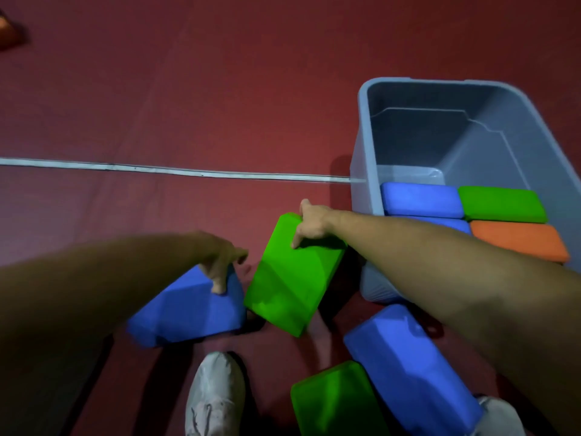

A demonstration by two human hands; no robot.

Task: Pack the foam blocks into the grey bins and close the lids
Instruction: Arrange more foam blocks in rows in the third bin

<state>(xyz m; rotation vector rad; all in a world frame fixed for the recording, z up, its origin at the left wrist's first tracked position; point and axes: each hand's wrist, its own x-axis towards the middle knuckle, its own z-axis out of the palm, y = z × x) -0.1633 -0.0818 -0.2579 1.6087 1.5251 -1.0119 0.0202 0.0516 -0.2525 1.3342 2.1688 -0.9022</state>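
An open grey bin (364, 127) stands on the red floor at the right. Inside its near end lie a blue block (421, 199), a green block (503, 204) and an orange block (518, 242). My right hand (314, 223) grips the far end of a tilted green block (292, 278) just left of the bin. My left hand (221, 262) grips the far end of a blue block (188, 309) beside it. Near my feet lie another blue block (408, 369) and a green block (333, 401). No lid is in view.
A pale line (176, 171) runs across the red floor (188, 89) up to the bin. My two grey shoes (215, 394) stand at the bottom edge. An orange object (6, 29) sits at the far left corner.
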